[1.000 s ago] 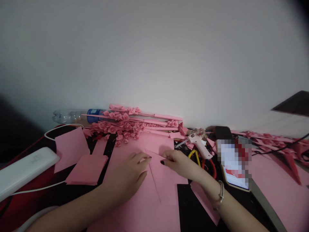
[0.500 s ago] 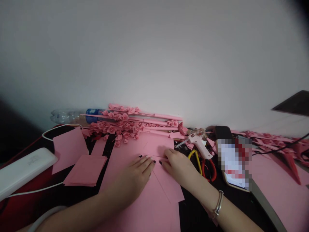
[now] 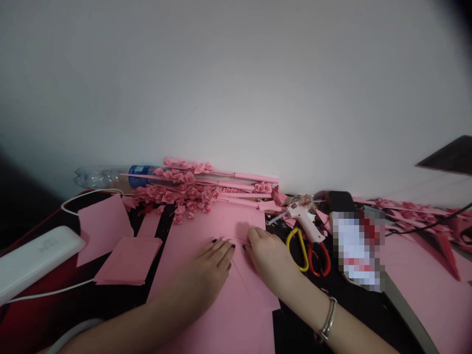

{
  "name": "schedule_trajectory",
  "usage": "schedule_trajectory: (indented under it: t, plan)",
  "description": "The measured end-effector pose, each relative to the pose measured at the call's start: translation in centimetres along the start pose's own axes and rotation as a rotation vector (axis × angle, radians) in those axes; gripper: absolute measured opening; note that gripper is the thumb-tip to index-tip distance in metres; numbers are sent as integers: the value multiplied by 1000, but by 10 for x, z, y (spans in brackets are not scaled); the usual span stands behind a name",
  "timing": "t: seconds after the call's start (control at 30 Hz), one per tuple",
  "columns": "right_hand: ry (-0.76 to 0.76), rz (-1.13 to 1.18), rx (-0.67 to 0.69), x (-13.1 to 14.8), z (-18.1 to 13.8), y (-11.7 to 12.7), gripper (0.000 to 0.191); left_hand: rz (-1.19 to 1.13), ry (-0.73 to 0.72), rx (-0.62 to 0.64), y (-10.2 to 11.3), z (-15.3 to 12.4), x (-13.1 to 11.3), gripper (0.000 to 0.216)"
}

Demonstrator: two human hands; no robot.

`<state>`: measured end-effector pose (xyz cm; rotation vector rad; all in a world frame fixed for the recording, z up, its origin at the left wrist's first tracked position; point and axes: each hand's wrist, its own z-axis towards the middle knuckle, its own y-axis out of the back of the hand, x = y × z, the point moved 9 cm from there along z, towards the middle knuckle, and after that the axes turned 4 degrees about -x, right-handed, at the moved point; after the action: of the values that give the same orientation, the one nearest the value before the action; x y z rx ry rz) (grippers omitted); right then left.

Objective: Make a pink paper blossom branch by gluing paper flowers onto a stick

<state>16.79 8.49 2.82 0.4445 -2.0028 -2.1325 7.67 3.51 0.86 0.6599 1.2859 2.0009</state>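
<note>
A small pink paper piece (image 3: 254, 287) lies on a larger pink sheet (image 3: 206, 324) on the dark table. My left hand (image 3: 204, 273) lies flat on the paper with its fingers stretched out and together. My right hand (image 3: 267, 255) presses down on the same piece right beside it, fingers curled over its far edge. The fingertips of both hands nearly touch. A bracelet sits on my right wrist.
Yellow and red handled scissors (image 3: 308, 250) and a white glue gun (image 3: 304, 216) lie right of my hands, then a phone (image 3: 356, 250). Pink paper roses on stems (image 3: 191, 189) and a plastic bottle (image 3: 106, 176) line the wall. A stack of pink squares (image 3: 127, 260) and a white device (image 3: 33, 258) are left.
Both hands have slid closer together and flattened on the paper; the raised fold seen a second ago is now pressed down. The small piece shifted slightly toward me.
</note>
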Motion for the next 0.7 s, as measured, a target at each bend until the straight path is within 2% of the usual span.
schedule_trajectory:
  t: [0.23, 0.4, 0.7]
  plan:
    - [-9, -84, 42, 11, -6, 7, 21, 28, 67, 33, 2, -3, 4, 43]
    - [6, -106, -18, 15, -8, 13, 24, 67, 100, 31, 5, -3, 6, 44]
    - [34, -83, -125, 17, -12, 10, 24, 113, 103, 20, 6, -1, 8, 43]
